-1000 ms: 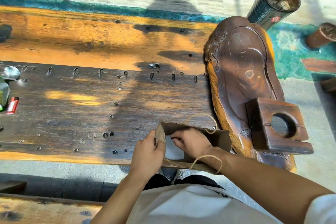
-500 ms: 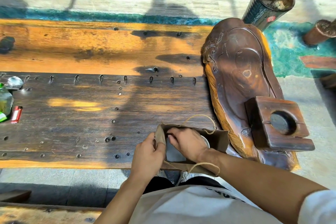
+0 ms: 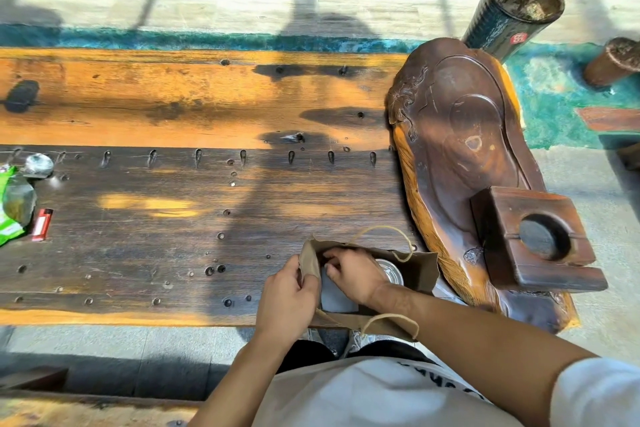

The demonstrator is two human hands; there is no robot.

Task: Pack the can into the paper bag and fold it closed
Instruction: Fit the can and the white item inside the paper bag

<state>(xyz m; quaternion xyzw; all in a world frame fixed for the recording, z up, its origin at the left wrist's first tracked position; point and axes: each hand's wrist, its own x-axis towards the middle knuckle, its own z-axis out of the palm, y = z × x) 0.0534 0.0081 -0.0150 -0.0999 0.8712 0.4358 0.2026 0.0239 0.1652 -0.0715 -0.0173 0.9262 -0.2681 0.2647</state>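
Observation:
A brown paper bag (image 3: 420, 270) with twine handles stands open at the near edge of the wooden table (image 3: 173, 218). Inside it I see the silver top of a can (image 3: 391, 270), partly hidden behind my right hand. My left hand (image 3: 285, 295) pinches the bag's left side panel at the rim. My right hand (image 3: 353, 274) reaches into the bag's mouth with curled fingers at the left inner edge; whether it holds the paper is hidden.
A large carved wooden tea tray (image 3: 460, 156) with a square wooden block (image 3: 533, 239) lies just right of the bag. A red lighter (image 3: 41, 224) and green packet (image 3: 12, 208) sit at the far left. Two cylindrical planters (image 3: 512, 14) stand on the ground beyond.
My right hand has shifted left inside the bag, uncovering the can's silver top. My left hand keeps its pinch on the bag's left side.

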